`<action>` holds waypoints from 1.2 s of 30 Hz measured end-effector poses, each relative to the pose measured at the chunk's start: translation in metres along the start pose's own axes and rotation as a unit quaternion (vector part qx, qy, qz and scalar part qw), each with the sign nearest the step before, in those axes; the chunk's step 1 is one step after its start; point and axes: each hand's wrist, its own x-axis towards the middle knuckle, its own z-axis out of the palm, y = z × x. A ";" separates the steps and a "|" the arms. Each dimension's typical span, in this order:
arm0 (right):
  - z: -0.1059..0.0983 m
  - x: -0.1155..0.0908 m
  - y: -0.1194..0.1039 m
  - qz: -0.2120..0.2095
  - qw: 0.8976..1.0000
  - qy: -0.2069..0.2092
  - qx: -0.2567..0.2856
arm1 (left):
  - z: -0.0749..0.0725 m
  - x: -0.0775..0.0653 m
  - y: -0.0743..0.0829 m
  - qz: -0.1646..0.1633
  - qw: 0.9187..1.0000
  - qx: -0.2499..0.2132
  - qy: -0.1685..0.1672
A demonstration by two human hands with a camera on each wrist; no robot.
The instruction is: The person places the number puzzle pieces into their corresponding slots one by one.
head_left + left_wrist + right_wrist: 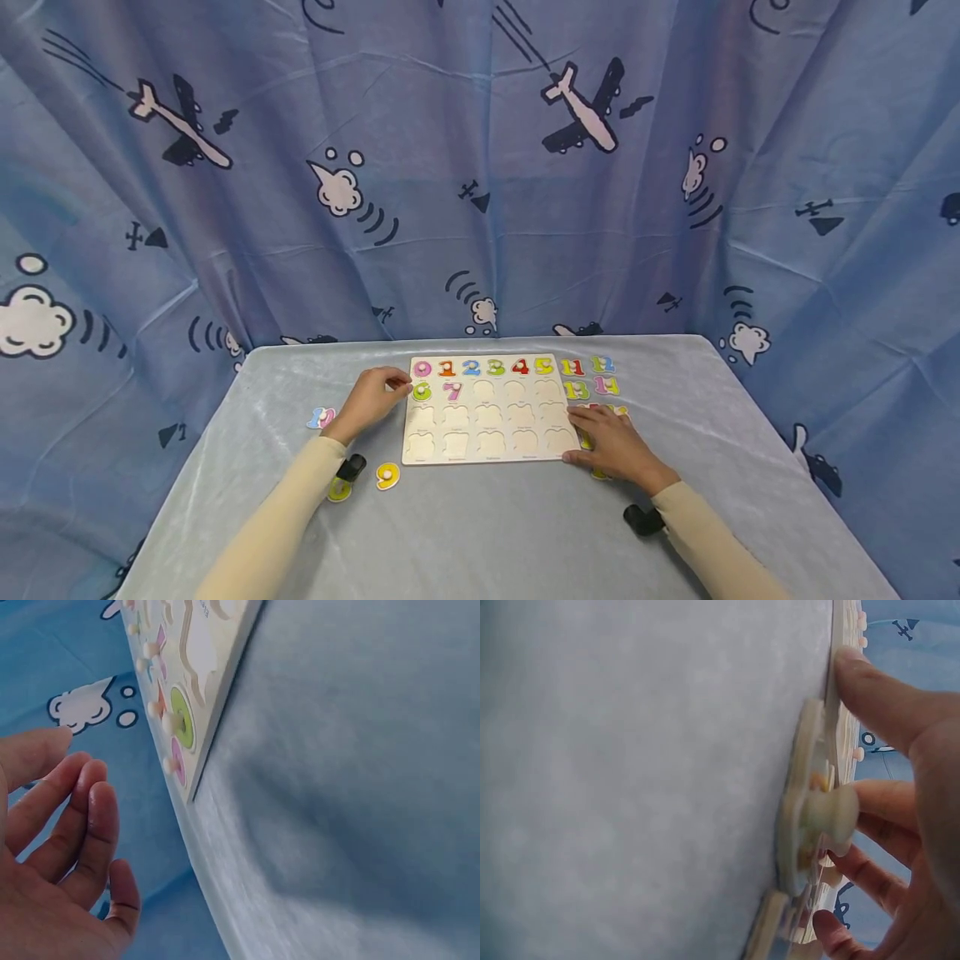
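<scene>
A wooden number puzzle board (474, 460) lies on the table, with numbers 0 to 5 in its top row and the green 6 (422, 391) and pink 7 (452, 391) below. My left hand (375, 398) hovers at the board's left edge beside the 6; in the left wrist view its loosely bent fingers (103, 814) hold nothing. At the board's lower right edge rests my right hand (613, 440), its thumb touching the board's side in the right wrist view. Close to its fingers stands a knobbed puzzle piece (791, 832). That hand partly hides several pieces beneath it.
Right of the board lie the 11 (573, 367), 12 (603, 364), 13 (577, 390) and 14 (607, 386). On the left are a blue and pink 10 (321, 417), a yellow 9 (387, 476) and a yellow-green piece (339, 490) partly under the left wrist. A patterned blue curtain (420, 192) hangs behind.
</scene>
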 end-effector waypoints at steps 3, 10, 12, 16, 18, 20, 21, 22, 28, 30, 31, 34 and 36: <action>0.000 0.000 0.000 0.002 1.000 -0.001 -0.002 | -0.006 -0.010 -0.004 -0.003 1.000 0.002 0.007; 0.000 0.000 0.001 0.007 1.000 -0.004 0.002 | -0.014 -0.034 -0.019 -0.008 1.000 0.003 0.017; 0.000 0.000 0.001 0.007 1.000 -0.005 0.002 | -0.016 -0.041 -0.023 -0.009 1.000 0.006 0.024; -0.001 0.000 0.001 0.004 1.000 -0.005 0.003 | -0.022 -0.055 -0.029 -0.004 0.999 0.007 0.033; -0.002 0.000 0.001 0.002 1.000 -0.004 0.001 | -0.025 -0.063 -0.032 -0.001 0.999 0.007 0.034; -0.002 0.000 0.000 0.000 1.000 -0.003 0.002 | -0.028 -0.070 -0.034 0.000 0.999 0.010 0.035; -0.002 0.000 0.000 -0.001 1.000 -0.004 0.002 | -0.029 -0.074 -0.035 -0.001 0.999 0.012 0.034; -0.002 0.000 0.000 -0.001 1.000 -0.004 0.002 | -0.030 -0.078 -0.037 -0.003 0.999 0.015 0.033; -0.003 0.001 0.000 -0.003 1.000 0.002 0.002 | -0.033 -0.097 -0.043 -0.020 0.999 0.015 0.029; -0.002 0.001 0.000 -0.003 1.000 0.001 0.003 | -0.033 -0.104 -0.045 -0.029 0.999 0.012 0.029; -0.002 0.001 0.000 -0.003 1.000 0.001 0.004 | -0.034 -0.107 -0.045 -0.033 0.999 0.010 0.029; -0.001 0.001 0.000 -0.003 1.000 -0.001 0.004 | -0.034 -0.116 -0.047 -0.050 0.999 0.008 0.021; -0.001 0.001 0.000 -0.003 1.000 0.000 0.006 | -0.035 -0.121 -0.049 -0.065 0.998 0.005 0.012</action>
